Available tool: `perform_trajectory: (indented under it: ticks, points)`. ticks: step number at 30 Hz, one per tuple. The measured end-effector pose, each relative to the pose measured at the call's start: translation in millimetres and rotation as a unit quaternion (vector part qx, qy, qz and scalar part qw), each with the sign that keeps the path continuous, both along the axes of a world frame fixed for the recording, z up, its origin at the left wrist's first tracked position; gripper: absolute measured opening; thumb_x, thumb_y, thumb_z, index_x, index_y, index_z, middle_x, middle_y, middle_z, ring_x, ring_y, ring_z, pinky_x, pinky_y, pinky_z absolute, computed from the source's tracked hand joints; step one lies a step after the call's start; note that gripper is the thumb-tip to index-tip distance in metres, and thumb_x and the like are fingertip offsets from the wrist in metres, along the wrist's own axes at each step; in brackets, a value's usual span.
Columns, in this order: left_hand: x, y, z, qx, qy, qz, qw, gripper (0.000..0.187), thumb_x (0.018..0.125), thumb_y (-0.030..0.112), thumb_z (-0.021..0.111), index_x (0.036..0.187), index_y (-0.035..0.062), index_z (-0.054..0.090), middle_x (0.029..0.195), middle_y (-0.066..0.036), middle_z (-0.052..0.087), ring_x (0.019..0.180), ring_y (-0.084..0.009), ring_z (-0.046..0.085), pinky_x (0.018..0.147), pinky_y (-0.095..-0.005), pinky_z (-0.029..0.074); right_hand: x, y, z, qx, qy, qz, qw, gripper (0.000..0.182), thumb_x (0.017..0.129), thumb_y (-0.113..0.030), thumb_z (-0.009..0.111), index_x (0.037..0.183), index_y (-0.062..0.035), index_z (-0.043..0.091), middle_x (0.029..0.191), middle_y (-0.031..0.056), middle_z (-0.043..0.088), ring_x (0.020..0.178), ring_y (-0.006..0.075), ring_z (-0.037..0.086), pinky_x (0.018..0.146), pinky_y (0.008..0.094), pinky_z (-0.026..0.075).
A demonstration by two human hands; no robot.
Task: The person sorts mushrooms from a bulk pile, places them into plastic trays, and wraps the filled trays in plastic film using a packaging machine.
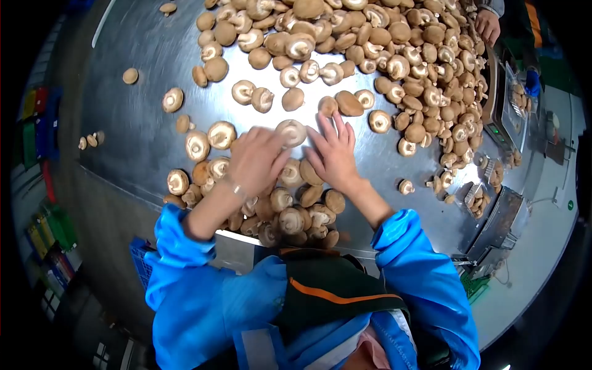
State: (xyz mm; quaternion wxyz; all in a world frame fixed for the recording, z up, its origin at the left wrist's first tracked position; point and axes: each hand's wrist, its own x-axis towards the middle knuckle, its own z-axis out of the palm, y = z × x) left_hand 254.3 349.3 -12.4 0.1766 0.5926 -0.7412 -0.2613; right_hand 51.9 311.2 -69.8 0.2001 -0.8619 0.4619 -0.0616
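Blurred by motion, my left hand (256, 157) is over the steel table with its fingertips at the edge of a pale mushroom (290, 132), which is slightly smeared too. My right hand (336, 154) has its fingers spread. Its longer fingertips reach a brown mushroom cap (328, 106), beside a larger oval brown cap (349, 103). Below and between my wrists lies a heap of mushrooms (291, 219) along the near table edge, some showing their pale gills and stems. Two mushrooms (221, 134) lie gills up just left of my left hand.
A large mushroom pile (431, 92) covers the far and right side of the metal table (142, 135). Packed trays (476, 200) and a scale-like device (498, 132) stand at the right. Another person's hand (487, 26) is at the top right. Several single mushrooms lie scattered left.
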Motion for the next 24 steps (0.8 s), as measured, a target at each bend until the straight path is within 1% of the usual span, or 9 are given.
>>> perform_trajectory:
  ticks: [5, 8, 11, 13, 15, 18, 22, 23, 24]
  points:
    - [-23.9, -22.3, -43.7, 0.019, -0.086, -0.026, 0.996, 0.043, 0.067, 0.019, 0.068, 0.107, 0.0146, 0.056, 0.098, -0.01, 0.052, 0.09, -0.0283, 0.05, 0.076, -0.0383, 0.043, -37.1, -27.0, -26.0, -0.041, 0.22, -0.065, 0.972, 0.048, 0.083, -0.036, 0.055, 0.128, -0.0201, 0.047, 0.123, 0.0213, 0.042, 0.116, 0.0387, 0.037, 0.102, 0.0524, 0.019]
    - [-13.1, -6.8, -25.1, 0.021, 0.007, -0.042, 0.999, 0.049, 0.062, 0.013, 0.066, 0.11, 0.0157, 0.056, 0.1, -0.011, 0.05, 0.092, -0.0292, 0.049, 0.078, -0.0393, 0.043, -69.0, -66.0, -9.3, -0.168, 0.178, -0.184, 0.952, 0.039, 0.083, -0.035, 0.057, 0.119, -0.0214, 0.056, 0.117, 0.0204, 0.045, 0.11, 0.0355, 0.039, 0.099, 0.0505, 0.021]
    - [24.1, 25.2, 34.4, -0.038, -0.058, 0.039, 0.997, 0.053, 0.059, 0.013, 0.068, 0.11, 0.0151, 0.056, 0.104, -0.011, 0.05, 0.097, -0.0293, 0.048, 0.08, -0.039, 0.041, -61.6, -77.1, 20.7, -0.246, 0.04, -0.161, 0.955, 0.027, 0.079, -0.021, 0.06, 0.105, -0.0135, 0.06, 0.109, 0.0152, 0.051, 0.108, 0.0327, 0.043, 0.096, 0.0451, 0.027]
    - [52.4, 51.1, 51.9, 0.058, -0.169, 0.056, 0.982, 0.055, 0.059, 0.016, 0.071, 0.111, 0.0143, 0.057, 0.109, -0.011, 0.05, 0.102, -0.0291, 0.046, 0.085, -0.0401, 0.038, -27.9, -64.4, 17.6, -0.143, -0.084, -0.069, 0.984, 0.029, 0.077, -0.014, 0.06, 0.105, -0.0092, 0.058, 0.108, 0.014, 0.052, 0.1, 0.0318, 0.049, 0.087, 0.0414, 0.039]
    - [70.6, 76.5, 47.0, 0.082, -0.239, 0.007, 0.967, 0.053, 0.061, 0.018, 0.072, 0.112, 0.0135, 0.057, 0.112, -0.01, 0.05, 0.106, -0.0287, 0.045, 0.089, -0.0402, 0.035, 15.7, -49.2, 0.4, -0.01, -0.074, -0.048, 0.996, 0.041, 0.076, -0.017, 0.062, 0.115, -0.0087, 0.051, 0.112, 0.0185, 0.048, 0.102, 0.0349, 0.049, 0.088, 0.0406, 0.041]
    - [66.4, 62.6, 49.0, 0.038, -0.19, 0.0, 0.981, 0.053, 0.063, 0.02, 0.073, 0.113, 0.0124, 0.057, 0.117, -0.011, 0.049, 0.112, -0.0312, 0.042, 0.091, -0.0421, 0.035, 44.6, -44.7, -24.9, 0.135, -0.076, -0.094, 0.984, 0.058, 0.074, -0.02, 0.067, 0.126, -0.0103, 0.042, 0.116, 0.0229, 0.042, 0.103, 0.0378, 0.05, 0.09, 0.0383, 0.043]
    - [49.4, -14.2, 9.0, -0.086, -0.037, 0.082, 0.992, 0.052, 0.068, 0.019, 0.07, 0.116, 0.0132, 0.053, 0.118, -0.012, 0.049, 0.114, -0.0311, 0.042, 0.094, -0.0461, 0.032, 4.9, -75.4, -4.1, 0.115, -0.224, -0.12, 0.96, 0.053, 0.072, -0.021, 0.067, 0.12, -0.0072, 0.048, 0.11, 0.0139, 0.053, 0.093, 0.021, 0.057, 0.075, 0.0304, 0.05]
    - [47.6, -32.6, -12.0, -0.117, -0.137, 0.064, 0.982, 0.052, 0.068, 0.019, 0.07, 0.117, 0.0131, 0.052, 0.114, -0.012, 0.05, 0.112, -0.0289, 0.044, 0.094, -0.0448, 0.032, -12.2, -91.1, 9.1, 0.032, -0.186, -0.149, 0.971, 0.052, 0.073, -0.021, 0.067, 0.12, -0.0074, 0.049, 0.107, 0.0132, 0.054, 0.088, 0.0177, 0.057, 0.072, 0.0286, 0.05]
    - [45.9, -47.4, -28.4, -0.144, -0.236, 0.045, 0.96, 0.053, 0.069, 0.018, 0.07, 0.118, 0.0131, 0.051, 0.11, -0.013, 0.052, 0.11, -0.0267, 0.046, 0.094, -0.0436, 0.032, -19.2, -106.3, 52.6, 0.151, -0.154, -0.27, 0.938, 0.053, 0.074, -0.021, 0.066, 0.122, -0.0066, 0.049, 0.103, 0.013, 0.057, 0.083, 0.0145, 0.057, 0.07, 0.0275, 0.05]
